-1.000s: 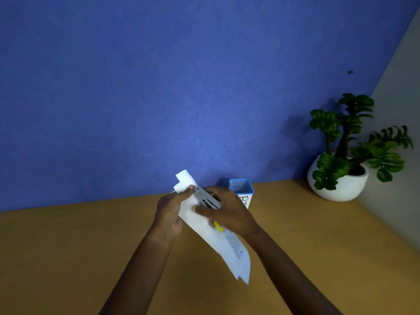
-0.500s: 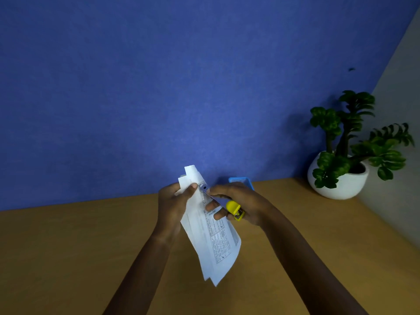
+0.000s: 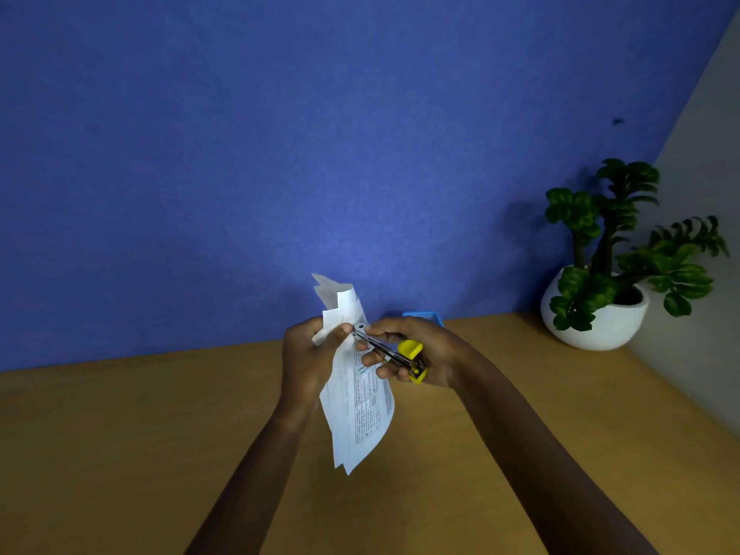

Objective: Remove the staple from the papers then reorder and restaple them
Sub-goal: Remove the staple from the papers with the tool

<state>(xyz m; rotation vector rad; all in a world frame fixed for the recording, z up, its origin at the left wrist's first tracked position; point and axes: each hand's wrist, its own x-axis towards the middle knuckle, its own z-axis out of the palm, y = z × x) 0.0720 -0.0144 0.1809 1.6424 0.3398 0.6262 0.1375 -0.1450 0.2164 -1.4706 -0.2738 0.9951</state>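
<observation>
Head view: the left hand (image 3: 308, 356) pinches the papers (image 3: 358, 388) at their upper corner, held upright above the table (image 3: 120, 434). The right hand (image 3: 416, 350) grips a yellow stapler (image 3: 394, 354), its metal tip at that corner. The sheets look light, floppy and easily torn, so a hold close beside the staple suits best.

Your left hand (image 3: 308, 354) pinches the papers (image 3: 358, 390) upright above the desk (image 3: 120, 434); right hand (image 3: 416, 350) grips yellow stapler (image 3: 394, 356), metal tip touching top corner. Plant (image 3: 608, 266) far right.
</observation>
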